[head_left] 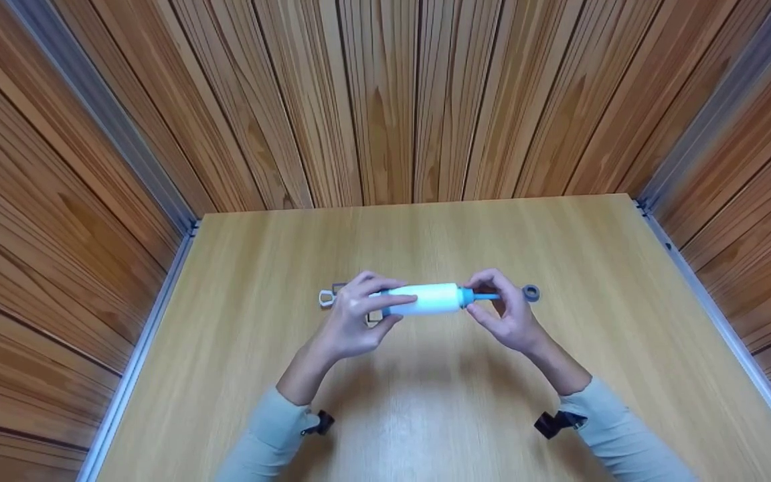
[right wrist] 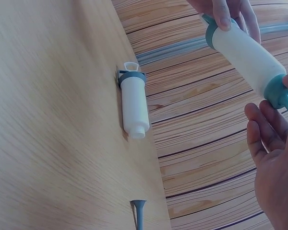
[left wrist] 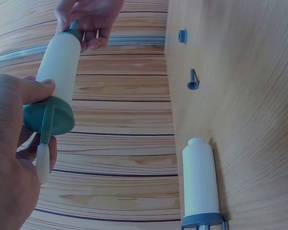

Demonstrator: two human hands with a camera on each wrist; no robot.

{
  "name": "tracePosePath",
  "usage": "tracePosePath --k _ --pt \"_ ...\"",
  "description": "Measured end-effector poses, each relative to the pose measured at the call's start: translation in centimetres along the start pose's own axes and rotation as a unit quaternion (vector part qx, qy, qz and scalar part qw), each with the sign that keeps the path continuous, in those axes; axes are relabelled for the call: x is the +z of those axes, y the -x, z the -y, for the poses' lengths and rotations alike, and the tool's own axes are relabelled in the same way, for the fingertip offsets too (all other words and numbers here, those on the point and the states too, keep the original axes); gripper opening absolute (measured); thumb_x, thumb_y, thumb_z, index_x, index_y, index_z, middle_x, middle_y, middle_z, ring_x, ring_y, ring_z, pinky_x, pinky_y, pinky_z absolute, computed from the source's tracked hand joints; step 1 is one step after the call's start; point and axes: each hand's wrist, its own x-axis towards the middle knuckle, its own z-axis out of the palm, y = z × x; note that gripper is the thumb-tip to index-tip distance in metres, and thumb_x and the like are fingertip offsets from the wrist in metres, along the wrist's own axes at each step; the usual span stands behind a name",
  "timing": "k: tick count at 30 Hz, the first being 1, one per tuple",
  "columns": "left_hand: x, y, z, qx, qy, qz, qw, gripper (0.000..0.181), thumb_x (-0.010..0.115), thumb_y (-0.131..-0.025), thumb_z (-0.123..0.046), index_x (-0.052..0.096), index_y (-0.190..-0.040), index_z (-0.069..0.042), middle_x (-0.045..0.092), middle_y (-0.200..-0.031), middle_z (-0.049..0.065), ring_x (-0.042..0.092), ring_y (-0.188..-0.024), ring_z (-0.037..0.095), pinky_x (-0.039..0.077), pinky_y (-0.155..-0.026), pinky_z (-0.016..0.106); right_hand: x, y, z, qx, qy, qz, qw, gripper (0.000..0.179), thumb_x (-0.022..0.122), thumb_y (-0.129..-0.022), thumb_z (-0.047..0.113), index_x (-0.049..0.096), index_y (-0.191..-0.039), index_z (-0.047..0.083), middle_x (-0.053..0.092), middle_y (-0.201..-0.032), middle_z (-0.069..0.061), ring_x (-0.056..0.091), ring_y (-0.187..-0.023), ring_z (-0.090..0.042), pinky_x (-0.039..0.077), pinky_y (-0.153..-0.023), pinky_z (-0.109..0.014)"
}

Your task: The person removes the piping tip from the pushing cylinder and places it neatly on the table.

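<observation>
Both hands hold a white icing syringe (head_left: 432, 298) level above the table, with a blue-green flange on its left end and a blue-green collar (right wrist: 276, 91) and narrow nozzle (head_left: 486, 296) on its right. My left hand (head_left: 359, 314) grips the flange end, its thumb on the barrel in the left wrist view. A white-tipped handle part (left wrist: 42, 163) sticks out near that palm. With thumb and fingertips, my right hand (head_left: 509, 321) pinches the collar; in the right wrist view its other fingers spread below. The nozzle's tip is partly hidden by this hand.
A second white syringe (left wrist: 199, 179) with a dark blue-green flange lies on the wooden table (head_left: 251, 375), mostly hidden in the head view. Beyond its spout lie a loose cone-shaped nozzle (left wrist: 193, 81) and a small ring (head_left: 531, 292). Wood-panelled walls (head_left: 385, 100) enclose the table.
</observation>
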Motion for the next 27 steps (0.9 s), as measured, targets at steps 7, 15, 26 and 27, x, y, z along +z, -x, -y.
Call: tracePosePath --k 7,15,26,27 --pt "-0.1 -0.1 0.1 0.005 0.002 -0.007 1.0000 0.039 0.092 -0.089 -0.002 0.087 -0.125 -0.017 0.084 -0.130 0.012 0.073 -0.115 0.032 0.066 -0.088 0.041 -0.3 -0.1 0.1 -0.004 0.002 -0.009 1.0000 0.036 0.061 -0.085 -0.033 0.055 -0.119 -0.023 0.068 -0.125 0.012 0.070 -0.114 -0.001 0.060 -0.104 -0.017" --pt "-0.3 0.1 0.4 0.010 -0.003 -0.023 0.9997 0.040 0.092 -0.086 0.002 0.087 -0.122 -0.015 0.085 -0.127 0.014 0.074 -0.112 0.033 0.067 -0.085 0.043 -0.7 -0.2 0.2 -0.009 -0.005 -0.010 0.9999 0.030 0.064 -0.090 -0.027 0.053 -0.118 -0.024 0.070 -0.121 0.011 0.071 -0.107 -0.003 0.060 -0.104 -0.018" --pt "-1.0 1.0 1.0 -0.013 0.015 -0.024 0.9995 0.040 0.090 -0.088 0.003 0.087 -0.124 -0.014 0.083 -0.130 0.014 0.073 -0.115 0.035 0.070 -0.087 0.043 -0.9 0.1 0.2 0.000 -0.005 -0.017 0.9998 0.033 0.059 -0.087 -0.030 0.054 -0.119 -0.022 0.070 -0.119 0.009 0.072 -0.109 -0.001 0.061 -0.103 -0.019" --pt "-1.0 1.1 1.1 -0.015 0.016 -0.024 0.9995 0.040 0.090 -0.089 0.003 0.086 -0.125 -0.014 0.083 -0.131 0.014 0.073 -0.115 0.035 0.070 -0.087 0.042 -1.0 0.1 0.2 0.001 -0.003 -0.017 0.9998 0.032 0.060 -0.088 -0.030 0.054 -0.119 -0.022 0.070 -0.119 0.009 0.072 -0.109 -0.001 0.062 -0.102 -0.019"
